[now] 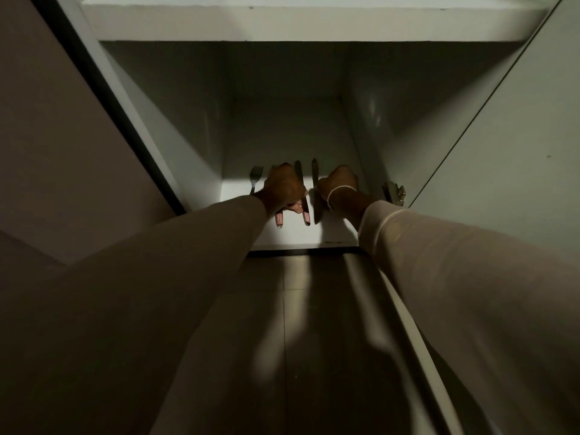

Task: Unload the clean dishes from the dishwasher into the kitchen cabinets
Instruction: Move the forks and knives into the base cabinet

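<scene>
Fork (255, 176), pink-handled knife (300, 186) and dark knife (314, 180) lie parallel on the shelf (295, 237), tips toward its back. Our left hand (284, 189) grips a pink-handled utensil (279, 220); we cannot tell how our right hand (339, 183) is set.

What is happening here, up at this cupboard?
A person reaches both arms up into an open cabinet, where cutlery lies side by side on the shelf. The left hand rests over a pink-handled piece, beside a pink-handled knife; the right hand is beside a dark knife. A fork lies far left. Either hand's grip is hidden.
</scene>
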